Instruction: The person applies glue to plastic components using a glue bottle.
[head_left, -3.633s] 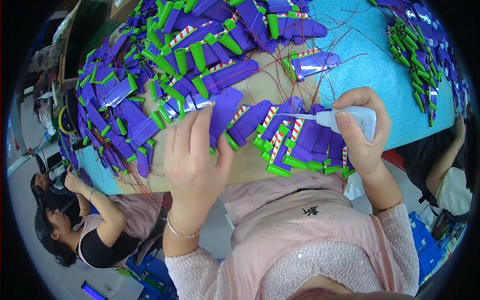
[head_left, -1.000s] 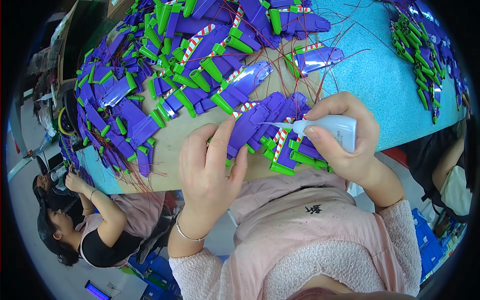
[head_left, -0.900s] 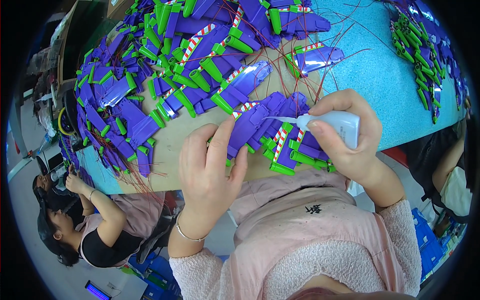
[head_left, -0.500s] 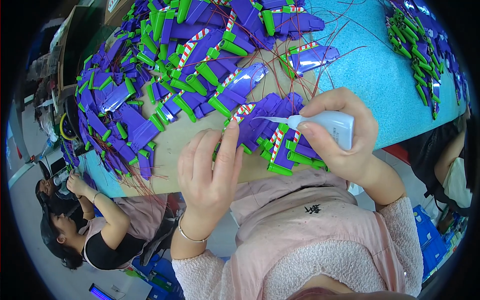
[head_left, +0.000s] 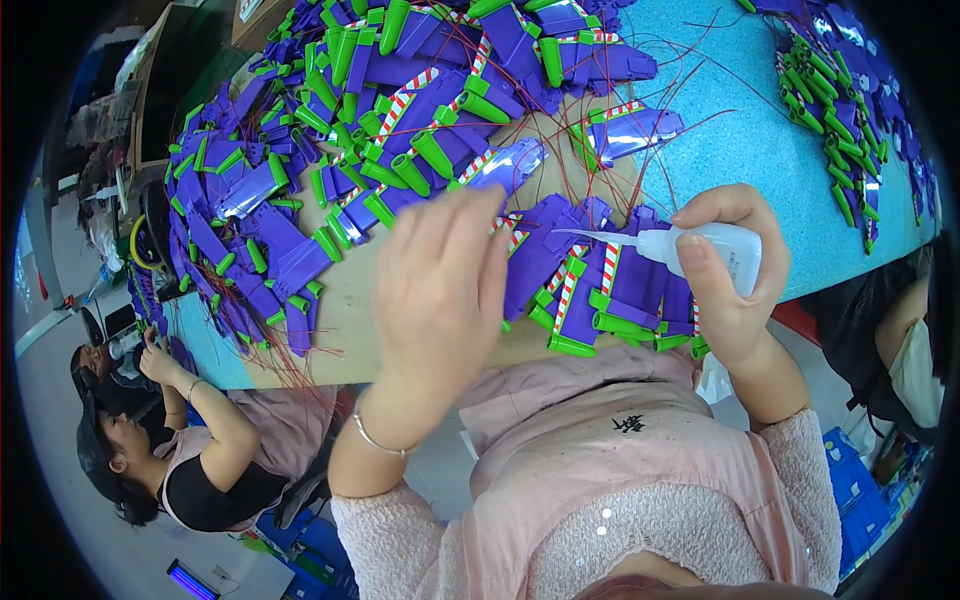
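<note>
At centre right of the frame, the right hand (head_left: 735, 290) is closed around a small clear squeeze bottle (head_left: 715, 250), its thin nozzle pointing left over the row of purple and green toy pieces (head_left: 610, 290). The left hand (head_left: 440, 285) hovers open, blurred, fingers spread above those pieces on the tan board (head_left: 345, 320).

Turquoise speckled worktable (head_left: 760, 170) w/ tan board (head_left: 345, 320) on top, blue plastic crates (head_left: 850, 500) on floor at right, grey floor (head_left: 60, 400) lower left, seated co-worker (head_left: 190, 460) nearby
</note>
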